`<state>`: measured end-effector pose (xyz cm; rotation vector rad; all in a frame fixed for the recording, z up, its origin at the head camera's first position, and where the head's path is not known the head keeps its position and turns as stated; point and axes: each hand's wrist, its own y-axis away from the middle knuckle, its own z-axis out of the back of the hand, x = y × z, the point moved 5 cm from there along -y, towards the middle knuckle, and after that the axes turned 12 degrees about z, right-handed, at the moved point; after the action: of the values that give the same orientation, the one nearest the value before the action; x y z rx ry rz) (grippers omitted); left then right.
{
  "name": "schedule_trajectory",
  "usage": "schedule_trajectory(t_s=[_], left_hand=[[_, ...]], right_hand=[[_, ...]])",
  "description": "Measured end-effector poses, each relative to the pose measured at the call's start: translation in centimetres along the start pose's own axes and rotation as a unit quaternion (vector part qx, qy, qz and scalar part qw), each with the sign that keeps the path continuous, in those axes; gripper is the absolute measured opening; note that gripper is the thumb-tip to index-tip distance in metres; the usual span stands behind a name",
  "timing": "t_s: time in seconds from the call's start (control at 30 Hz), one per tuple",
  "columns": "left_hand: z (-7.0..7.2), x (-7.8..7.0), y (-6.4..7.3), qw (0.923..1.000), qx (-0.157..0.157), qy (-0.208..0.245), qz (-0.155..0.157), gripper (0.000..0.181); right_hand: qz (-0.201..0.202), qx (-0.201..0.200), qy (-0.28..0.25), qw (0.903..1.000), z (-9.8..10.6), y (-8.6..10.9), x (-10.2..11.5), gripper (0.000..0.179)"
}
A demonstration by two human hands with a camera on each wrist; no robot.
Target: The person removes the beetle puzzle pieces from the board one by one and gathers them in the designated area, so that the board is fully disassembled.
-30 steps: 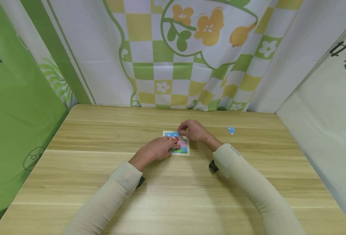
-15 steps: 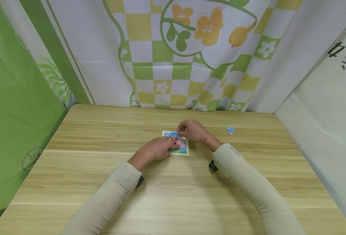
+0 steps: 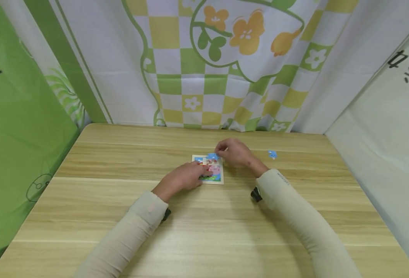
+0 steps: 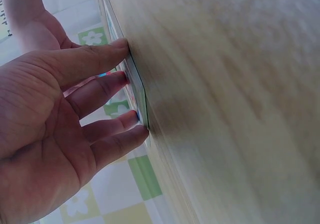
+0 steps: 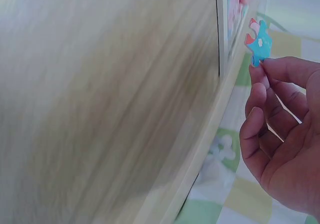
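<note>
A small square jigsaw puzzle (image 3: 217, 178) with a pale frame and a colourful cartoon picture lies flat on the table. My left hand (image 3: 187, 175) rests on its left part, fingers stretched out. In the left wrist view the fingertips (image 4: 120, 77) press on the puzzle, and the hand covers part of the picture. Over the top right of the puzzle, my right hand (image 3: 236, 151) pinches a blue jigsaw piece (image 5: 262, 44) with red bits between thumb and index finger. The right wrist view shows this piece raised off the board. Beneath it, a pale bare patch shows in the frame.
Another blue jigsaw piece (image 3: 272, 154) lies on the wooden table (image 3: 204, 231), to the right of the right hand. A patterned curtain (image 3: 190, 85) hangs behind the table's far edge. Cloth panels stand at the left and right.
My right hand has moved slightly right and up, lifting the blue jigsaw piece off the top of the puzzle and uncovering a pale patch. My left hand has stayed in place.
</note>
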<state>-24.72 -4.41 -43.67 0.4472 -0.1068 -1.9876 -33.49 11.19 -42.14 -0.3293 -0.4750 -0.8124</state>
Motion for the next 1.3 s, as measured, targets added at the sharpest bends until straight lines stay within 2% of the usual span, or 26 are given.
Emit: schedule_trajectory(t_s=[0.27, 0.43, 0.73, 0.97, 1.3], left_hand=[[0.0, 0.0, 0.1, 1.0, -0.003, 0.0, -0.005, 0.047], [-0.1, -0.1, 0.1, 0.9999, 0.005, 0.006, -0.006, 0.048], [-0.1, -0.1, 0.1, 0.9998, 0.007, 0.011, 0.012, 0.048], [-0.3, -0.2, 0.1, 0.9998, 0.017, 0.008, 0.006, 0.048], [0.1, 0.0, 0.1, 0.9999, 0.011, 0.002, 0.008, 0.048]], right_hand=[[-0.017, -0.011, -0.014, 0.9997, 1.9, 1.3, -1.9, 0.015], [-0.031, 0.003, -0.008, 0.9995, 3.0, 2.5, -3.7, 0.015], [-0.062, 0.03, 0.022, 0.9974, 5.2, 4.6, -7.2, 0.02], [-0.085, 0.04, 0.016, 0.9954, 6.2, 6.0, -9.0, 0.019], [-0.114, 0.04, 0.012, 0.9927, 6.9, 6.2, -10.6, 0.021]])
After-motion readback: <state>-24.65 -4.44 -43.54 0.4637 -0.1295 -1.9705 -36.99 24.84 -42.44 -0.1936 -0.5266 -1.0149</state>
